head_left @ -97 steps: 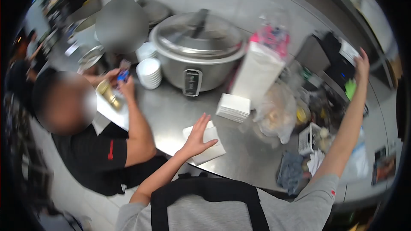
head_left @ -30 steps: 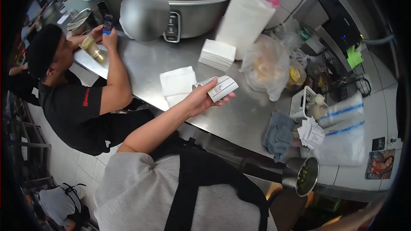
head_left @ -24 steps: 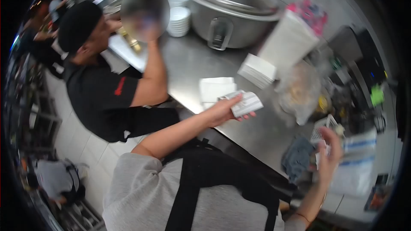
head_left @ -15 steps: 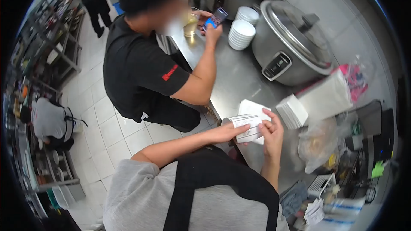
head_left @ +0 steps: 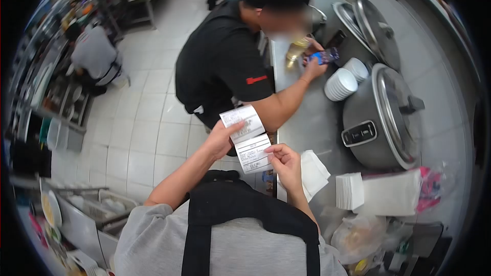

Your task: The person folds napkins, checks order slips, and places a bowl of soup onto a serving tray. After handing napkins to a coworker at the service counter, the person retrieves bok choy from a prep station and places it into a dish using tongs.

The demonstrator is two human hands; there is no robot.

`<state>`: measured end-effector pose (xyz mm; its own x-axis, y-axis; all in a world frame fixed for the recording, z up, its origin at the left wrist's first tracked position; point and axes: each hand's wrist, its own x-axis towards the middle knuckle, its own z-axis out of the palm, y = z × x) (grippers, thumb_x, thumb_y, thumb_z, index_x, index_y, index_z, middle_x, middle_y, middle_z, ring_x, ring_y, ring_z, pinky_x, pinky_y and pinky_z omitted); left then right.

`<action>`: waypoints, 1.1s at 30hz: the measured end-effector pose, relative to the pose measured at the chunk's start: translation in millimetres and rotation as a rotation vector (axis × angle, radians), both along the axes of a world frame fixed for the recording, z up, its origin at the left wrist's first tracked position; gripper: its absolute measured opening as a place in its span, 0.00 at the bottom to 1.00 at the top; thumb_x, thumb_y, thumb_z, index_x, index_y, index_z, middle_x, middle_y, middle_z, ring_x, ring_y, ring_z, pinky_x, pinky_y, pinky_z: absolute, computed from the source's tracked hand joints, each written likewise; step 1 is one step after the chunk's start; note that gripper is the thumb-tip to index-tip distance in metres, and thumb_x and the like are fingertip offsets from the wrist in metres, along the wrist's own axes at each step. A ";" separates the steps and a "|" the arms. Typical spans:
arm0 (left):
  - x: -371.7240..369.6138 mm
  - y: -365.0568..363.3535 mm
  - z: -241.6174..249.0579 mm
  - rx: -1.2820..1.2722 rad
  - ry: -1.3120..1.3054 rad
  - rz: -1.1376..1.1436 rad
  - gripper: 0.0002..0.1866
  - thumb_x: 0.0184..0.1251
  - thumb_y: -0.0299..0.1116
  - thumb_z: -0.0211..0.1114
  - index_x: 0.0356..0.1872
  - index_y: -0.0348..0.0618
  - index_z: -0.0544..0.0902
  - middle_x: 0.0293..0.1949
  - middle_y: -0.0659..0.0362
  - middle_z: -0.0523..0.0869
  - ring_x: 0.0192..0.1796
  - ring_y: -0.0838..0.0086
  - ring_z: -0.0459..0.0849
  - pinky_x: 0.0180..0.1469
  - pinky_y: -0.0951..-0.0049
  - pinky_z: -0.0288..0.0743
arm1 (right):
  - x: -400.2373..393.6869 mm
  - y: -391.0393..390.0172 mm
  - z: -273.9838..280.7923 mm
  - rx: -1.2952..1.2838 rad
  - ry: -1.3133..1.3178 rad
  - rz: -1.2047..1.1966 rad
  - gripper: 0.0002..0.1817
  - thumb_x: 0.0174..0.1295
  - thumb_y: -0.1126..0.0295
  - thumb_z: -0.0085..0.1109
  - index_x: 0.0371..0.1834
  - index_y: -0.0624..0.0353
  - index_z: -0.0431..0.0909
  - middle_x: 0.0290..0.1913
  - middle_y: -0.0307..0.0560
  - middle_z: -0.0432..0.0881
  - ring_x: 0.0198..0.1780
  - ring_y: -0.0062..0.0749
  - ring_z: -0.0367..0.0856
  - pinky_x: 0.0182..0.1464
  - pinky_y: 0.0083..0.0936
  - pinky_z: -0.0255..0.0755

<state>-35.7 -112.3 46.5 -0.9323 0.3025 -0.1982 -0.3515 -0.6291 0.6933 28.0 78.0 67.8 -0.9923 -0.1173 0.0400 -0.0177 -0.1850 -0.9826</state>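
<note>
Reading step: receipt (head_left: 247, 138) stretched between both hands.
Left hand (head_left: 221, 140) pinches top, right hand (head_left: 284, 159) pinches bottom edge; next likely needs a free hand.

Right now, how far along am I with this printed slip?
Done: the printed slip is off the steel counter and stretched open between your left hand and right hand. In hand: holding it up in front of you. Left: it is not yet set down; the napkins lie untouched.
</note>
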 end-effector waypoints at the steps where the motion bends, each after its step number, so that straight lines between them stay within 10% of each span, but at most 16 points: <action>1: 3.2 -5.3 2.8 -0.020 0.026 0.130 0.16 0.63 0.28 0.60 0.52 0.37 0.74 0.47 0.56 0.81 0.50 0.69 0.80 0.52 0.66 0.75 | -6.0 0.4 -2.6 0.106 -0.010 0.038 0.13 0.57 0.85 0.50 0.46 0.68 0.74 0.35 0.42 0.81 0.35 0.15 0.76 0.38 0.12 0.67; 7: 4.8 -69.3 24.2 -0.195 0.150 0.577 0.16 0.62 0.25 0.60 0.52 0.35 0.73 0.47 0.53 0.81 0.49 0.69 0.81 0.52 0.70 0.76 | -34.2 -26.4 -10.7 -0.062 0.082 0.070 0.10 0.56 0.86 0.51 0.40 0.69 0.79 0.35 0.43 0.81 0.35 0.16 0.76 0.40 0.12 0.68; 15: 43.1 -113.9 12.7 -0.408 0.197 0.706 0.48 0.52 0.14 0.63 0.70 0.43 0.42 0.45 0.46 0.80 0.49 0.67 0.80 0.52 0.69 0.75 | -53.0 -77.4 -4.1 -0.174 0.110 0.208 0.11 0.57 0.86 0.50 0.42 0.72 0.77 0.37 0.46 0.82 0.37 0.18 0.79 0.43 0.13 0.70; 19: 41.8 -152.6 -9.3 -0.621 0.257 0.510 0.23 0.62 0.28 0.58 0.60 0.38 0.70 0.45 0.52 0.81 0.48 0.70 0.80 0.51 0.72 0.73 | -70.3 -121.6 4.9 -0.176 0.129 0.267 0.11 0.56 0.87 0.49 0.42 0.72 0.77 0.36 0.47 0.82 0.38 0.19 0.79 0.43 0.13 0.70; 25: 30.1 -216.3 -14.2 -0.182 0.067 0.313 0.20 0.65 0.38 0.53 0.48 0.29 0.76 0.44 0.54 0.81 0.45 0.71 0.81 0.49 0.74 0.74 | -111.8 -214.1 5.8 0.114 0.139 0.709 0.14 0.51 0.86 0.46 0.39 0.68 0.78 0.33 0.40 0.80 0.34 0.17 0.75 0.38 0.14 0.67; 28: 31.4 -270.1 -12.4 -0.648 0.173 0.395 0.14 0.56 0.28 0.60 0.43 0.32 0.79 0.38 0.57 0.83 0.40 0.75 0.81 0.44 0.75 0.74 | -123.7 -276.7 12.3 0.421 0.371 0.687 0.15 0.47 0.85 0.46 0.35 0.65 0.80 0.28 0.37 0.78 0.30 0.15 0.71 0.32 0.15 0.65; 33: 57.8 -377.3 -3.6 -0.584 0.096 0.668 0.10 0.54 0.26 0.65 0.38 0.35 0.81 0.33 0.61 0.83 0.35 0.79 0.80 0.37 0.79 0.74 | -138.0 -396.8 -5.8 0.258 0.356 0.777 0.10 0.51 0.87 0.50 0.35 0.68 0.79 0.35 0.42 0.80 0.33 0.17 0.74 0.34 0.13 0.66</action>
